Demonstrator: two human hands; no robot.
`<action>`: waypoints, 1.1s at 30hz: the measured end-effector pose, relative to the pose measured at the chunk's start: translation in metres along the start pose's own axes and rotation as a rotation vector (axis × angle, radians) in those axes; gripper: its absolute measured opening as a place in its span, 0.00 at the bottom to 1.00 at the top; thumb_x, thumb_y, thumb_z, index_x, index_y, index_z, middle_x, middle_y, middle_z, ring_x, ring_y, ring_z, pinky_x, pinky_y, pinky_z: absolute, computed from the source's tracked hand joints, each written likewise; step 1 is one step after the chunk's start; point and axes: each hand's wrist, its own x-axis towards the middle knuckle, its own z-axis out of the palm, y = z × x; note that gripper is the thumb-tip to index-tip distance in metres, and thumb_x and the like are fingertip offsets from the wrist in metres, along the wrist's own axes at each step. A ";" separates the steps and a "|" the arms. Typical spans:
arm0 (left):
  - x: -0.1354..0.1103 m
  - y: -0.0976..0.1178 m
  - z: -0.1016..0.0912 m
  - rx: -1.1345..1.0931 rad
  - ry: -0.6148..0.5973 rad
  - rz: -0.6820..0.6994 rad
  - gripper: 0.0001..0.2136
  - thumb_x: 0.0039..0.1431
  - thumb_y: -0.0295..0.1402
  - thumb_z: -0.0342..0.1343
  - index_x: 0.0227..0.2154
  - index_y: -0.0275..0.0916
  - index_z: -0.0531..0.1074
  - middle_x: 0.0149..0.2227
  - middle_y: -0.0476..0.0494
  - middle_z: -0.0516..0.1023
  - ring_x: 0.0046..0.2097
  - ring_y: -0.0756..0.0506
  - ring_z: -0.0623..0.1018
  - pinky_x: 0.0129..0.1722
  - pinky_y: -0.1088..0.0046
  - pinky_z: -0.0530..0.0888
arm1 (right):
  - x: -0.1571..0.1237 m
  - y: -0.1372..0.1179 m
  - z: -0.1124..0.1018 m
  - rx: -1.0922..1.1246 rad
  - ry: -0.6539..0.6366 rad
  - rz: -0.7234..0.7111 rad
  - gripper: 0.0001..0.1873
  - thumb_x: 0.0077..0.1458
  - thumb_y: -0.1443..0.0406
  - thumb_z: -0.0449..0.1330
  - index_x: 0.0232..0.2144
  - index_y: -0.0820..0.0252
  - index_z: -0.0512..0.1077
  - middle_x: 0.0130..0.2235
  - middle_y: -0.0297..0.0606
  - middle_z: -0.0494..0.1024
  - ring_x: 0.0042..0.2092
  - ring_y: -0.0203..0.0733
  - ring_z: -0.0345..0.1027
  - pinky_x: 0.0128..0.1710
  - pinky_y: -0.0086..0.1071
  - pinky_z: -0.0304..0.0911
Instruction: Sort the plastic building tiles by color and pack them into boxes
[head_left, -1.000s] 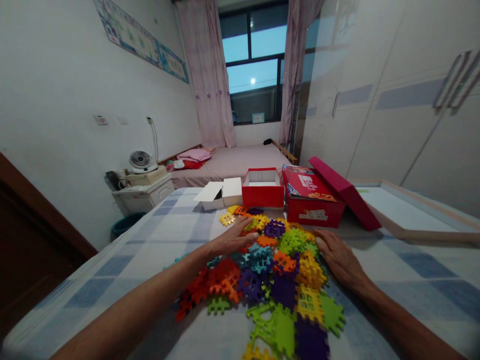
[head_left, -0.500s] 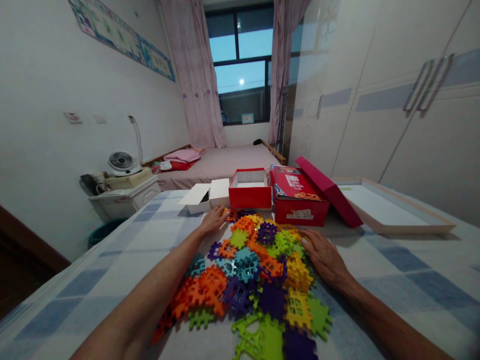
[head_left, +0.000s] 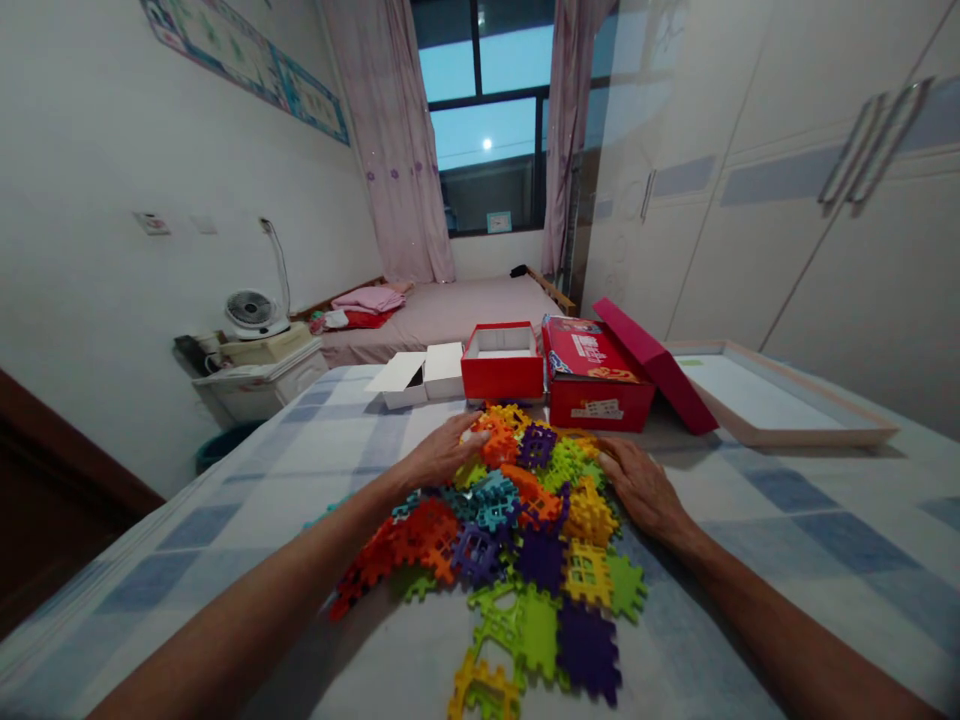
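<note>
A heap of plastic interlocking building pieces (head_left: 517, 515), in orange, purple, green, yellow and turquoise, lies spread on the checked cloth. My left hand (head_left: 442, 452) rests at the far left side of the heap, its fingers reaching onto orange pieces (head_left: 498, 440). At the right edge, my right hand (head_left: 637, 485) lies with stretched fingers against yellow and green pieces (head_left: 576, 462). Neither hand appears to grip a piece, though some fingertips are hidden. Closest to me are a dark purple square (head_left: 589, 648) and a yellow frame piece (head_left: 484, 690).
Behind the heap stand small white boxes (head_left: 444, 370), an open red box (head_left: 501, 378) and a larger red box (head_left: 598, 400) with a lid (head_left: 660, 365) leaning on it. A shallow tray-like box (head_left: 795, 438) lies at right. Beyond are a bed (head_left: 480, 305) and a fan (head_left: 253, 312).
My left hand has moved right and inward, from beside the heap onto its far orange pieces. Pieces on the left have shifted inward. My right hand stays at the right edge.
</note>
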 end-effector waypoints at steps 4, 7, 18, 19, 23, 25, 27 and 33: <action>-0.078 -0.027 -0.018 0.176 0.238 -0.214 0.30 0.60 0.51 0.38 0.59 0.38 0.60 0.65 0.39 0.56 0.66 0.39 0.54 0.64 0.57 0.51 | 0.000 -0.002 -0.001 -0.007 -0.004 0.005 0.22 0.60 0.56 0.42 0.48 0.58 0.67 0.51 0.44 0.71 0.54 0.49 0.63 0.54 0.46 0.57; -0.132 -0.055 -0.016 0.289 0.318 -0.446 0.32 0.60 0.51 0.36 0.59 0.34 0.58 0.63 0.34 0.57 0.66 0.36 0.53 0.64 0.53 0.50 | 0.001 -0.006 0.000 -0.051 -0.015 0.011 0.22 0.60 0.57 0.42 0.48 0.59 0.67 0.52 0.45 0.71 0.54 0.50 0.62 0.53 0.46 0.56; -0.091 -0.009 0.021 0.012 0.293 -0.351 0.28 0.61 0.48 0.41 0.58 0.35 0.59 0.62 0.35 0.59 0.64 0.40 0.59 0.63 0.61 0.54 | 0.003 -0.003 0.001 -0.108 -0.037 -0.011 0.23 0.61 0.56 0.41 0.50 0.60 0.66 0.53 0.45 0.70 0.55 0.49 0.61 0.53 0.46 0.56; -0.084 -0.003 0.024 -0.009 0.291 -0.327 0.28 0.61 0.48 0.41 0.57 0.34 0.60 0.62 0.35 0.60 0.63 0.41 0.60 0.63 0.62 0.54 | 0.003 -0.003 0.001 -0.111 -0.039 -0.013 0.23 0.61 0.56 0.41 0.50 0.60 0.66 0.53 0.45 0.70 0.55 0.49 0.61 0.53 0.46 0.56; -0.058 0.016 0.035 0.004 0.278 -0.257 0.27 0.60 0.47 0.45 0.56 0.34 0.62 0.59 0.35 0.64 0.61 0.40 0.63 0.61 0.62 0.57 | 0.002 -0.002 0.003 -0.119 -0.033 -0.006 0.24 0.62 0.55 0.40 0.50 0.61 0.65 0.53 0.46 0.70 0.55 0.49 0.61 0.53 0.46 0.56; -0.046 0.027 0.042 0.048 0.266 -0.228 0.26 0.59 0.47 0.47 0.55 0.36 0.64 0.59 0.36 0.64 0.61 0.40 0.63 0.61 0.62 0.58 | 0.002 -0.002 0.003 -0.114 -0.026 -0.003 0.24 0.61 0.55 0.41 0.50 0.61 0.65 0.53 0.46 0.70 0.55 0.49 0.62 0.53 0.46 0.56; -0.034 0.040 0.048 0.100 0.247 -0.194 0.27 0.58 0.49 0.49 0.54 0.36 0.65 0.59 0.36 0.65 0.60 0.40 0.64 0.60 0.62 0.60 | 0.003 -0.002 0.003 -0.103 -0.023 -0.002 0.24 0.61 0.55 0.41 0.50 0.61 0.65 0.53 0.46 0.70 0.54 0.50 0.62 0.53 0.46 0.56; -0.015 0.060 0.042 0.224 0.196 -0.054 0.28 0.59 0.52 0.45 0.58 0.44 0.62 0.62 0.40 0.61 0.62 0.38 0.61 0.60 0.53 0.58 | 0.003 0.000 0.001 -0.017 0.014 0.002 0.23 0.60 0.56 0.42 0.48 0.61 0.67 0.51 0.47 0.71 0.53 0.49 0.63 0.53 0.46 0.58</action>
